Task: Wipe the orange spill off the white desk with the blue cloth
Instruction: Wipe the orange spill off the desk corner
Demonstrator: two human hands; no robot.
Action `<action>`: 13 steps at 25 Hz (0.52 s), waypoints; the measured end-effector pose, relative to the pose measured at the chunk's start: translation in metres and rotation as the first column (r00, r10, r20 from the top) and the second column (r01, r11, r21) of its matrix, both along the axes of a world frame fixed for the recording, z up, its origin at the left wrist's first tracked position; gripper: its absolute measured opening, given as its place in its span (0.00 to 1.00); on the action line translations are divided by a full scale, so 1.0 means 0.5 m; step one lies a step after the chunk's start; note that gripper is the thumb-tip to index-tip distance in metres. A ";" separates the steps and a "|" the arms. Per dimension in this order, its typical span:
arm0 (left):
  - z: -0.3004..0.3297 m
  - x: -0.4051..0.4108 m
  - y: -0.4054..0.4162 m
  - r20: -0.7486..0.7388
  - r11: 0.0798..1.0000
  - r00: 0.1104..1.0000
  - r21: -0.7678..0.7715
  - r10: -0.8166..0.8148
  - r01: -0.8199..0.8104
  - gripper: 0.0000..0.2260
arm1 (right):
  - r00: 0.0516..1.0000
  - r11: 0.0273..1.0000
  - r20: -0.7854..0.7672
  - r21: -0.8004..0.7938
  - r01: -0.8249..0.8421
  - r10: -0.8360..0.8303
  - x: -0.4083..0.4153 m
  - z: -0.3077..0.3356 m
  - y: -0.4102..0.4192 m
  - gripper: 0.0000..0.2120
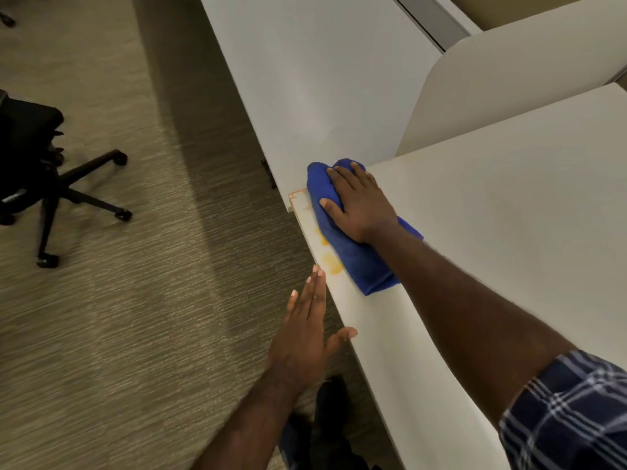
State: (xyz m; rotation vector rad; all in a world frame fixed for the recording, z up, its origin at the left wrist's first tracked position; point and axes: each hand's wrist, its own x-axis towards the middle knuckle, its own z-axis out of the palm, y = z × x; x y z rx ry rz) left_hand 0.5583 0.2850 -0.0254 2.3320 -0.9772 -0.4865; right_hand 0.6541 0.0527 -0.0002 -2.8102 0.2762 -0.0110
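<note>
While the right hand [359, 205] lies flat and palm-down on the blue cloth [353, 242], its fingers are spread loosely over the folded fabric, pressing rather than clutching it. That cloth sits on the white table [492, 205] just inside the table's near edge, close to its far corner. It is folded into a long pad whose long axis runs roughly along that edge, one rounded end pointing toward the corner, the squarer end pointing back toward the person. Just beside the cloth, between it and the edge, the orange spill [330, 261] shows as yellowish smears, with a thin orange line around the corner itself. The left hand [308, 330] is open and holds nothing, fingers straight and together alongside the table's edge, the thumb tip resting on the tabletop. Well away from the table, a black office chair [37, 164] stands on the carpet [135, 300].
</note>
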 end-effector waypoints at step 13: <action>0.012 -0.017 -0.003 -0.039 0.996 0.998 0.072 0.056 -0.053 0.39 | 0.999 0.998 0.006 0.019 -0.052 0.051 -0.078 -0.014 0.050 0.31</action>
